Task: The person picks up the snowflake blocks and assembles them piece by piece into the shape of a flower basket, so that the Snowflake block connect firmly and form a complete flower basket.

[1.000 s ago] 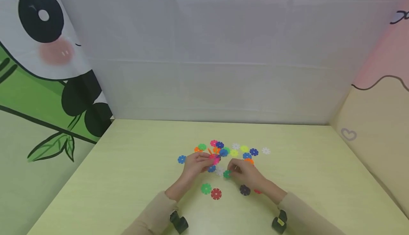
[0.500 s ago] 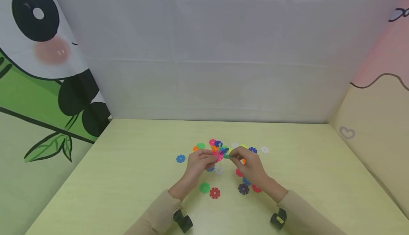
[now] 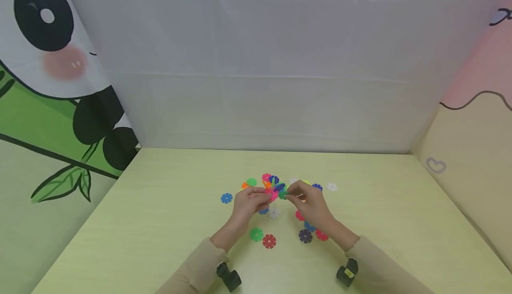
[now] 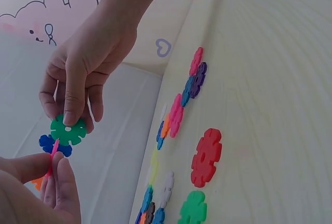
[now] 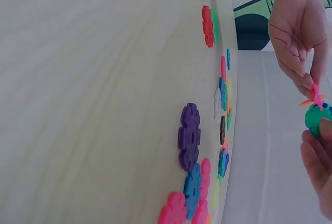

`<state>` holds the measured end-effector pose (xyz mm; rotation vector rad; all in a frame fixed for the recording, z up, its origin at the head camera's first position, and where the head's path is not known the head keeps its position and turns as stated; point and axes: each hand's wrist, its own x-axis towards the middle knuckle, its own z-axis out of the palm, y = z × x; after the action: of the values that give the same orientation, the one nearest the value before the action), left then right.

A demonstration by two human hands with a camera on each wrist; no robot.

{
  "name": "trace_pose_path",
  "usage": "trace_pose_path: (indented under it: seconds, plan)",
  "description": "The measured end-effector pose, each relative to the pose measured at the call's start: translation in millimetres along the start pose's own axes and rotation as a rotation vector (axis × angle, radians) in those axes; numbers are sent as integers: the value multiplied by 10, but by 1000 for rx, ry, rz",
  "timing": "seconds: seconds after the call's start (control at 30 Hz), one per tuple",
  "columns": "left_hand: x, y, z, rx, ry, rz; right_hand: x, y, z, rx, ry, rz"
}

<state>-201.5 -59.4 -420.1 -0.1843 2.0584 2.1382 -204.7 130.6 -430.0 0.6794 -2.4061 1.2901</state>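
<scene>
My left hand (image 3: 249, 206) pinches a pink snowflake disc (image 4: 54, 154) between thumb and fingers, above the table. A blue disc (image 4: 62, 147) and an orange piece (image 4: 37, 183) show close behind it, joined in a small cluster. From the other side my right hand (image 3: 311, 203) pinches a green snowflake disc (image 4: 75, 132) by its edge. In the left wrist view the green disc's lower rim meets the pink disc's edge, which is seen side-on. The right wrist view shows the green disc (image 5: 313, 119) just below the pink one, partly covered by my right fingers.
Several loose discs lie on the pale table (image 3: 160, 240). Nearest are a green disc (image 3: 256, 235), a red disc (image 3: 269, 241) and a dark purple disc (image 3: 306, 236). A blue disc (image 3: 226, 198) lies at left, a white disc (image 3: 332, 187) at right. A pale wall stands behind.
My right hand has moved up and inward, bringing the green disc from the near side to the pink disc. My left hand has shifted slightly right, turning the cluster. Since half a second ago little has moved.
</scene>
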Motion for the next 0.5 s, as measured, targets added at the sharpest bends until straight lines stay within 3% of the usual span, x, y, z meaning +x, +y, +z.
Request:
trace_pose_path:
  seconds: [0.3, 0.5]
  plan:
    - [-3, -8, 51, -13, 14, 24, 14, 53, 65, -128, 70, -280]
    - [23, -3, 79, -41, 17, 52, 63, 65, 63, -104, 99, -323]
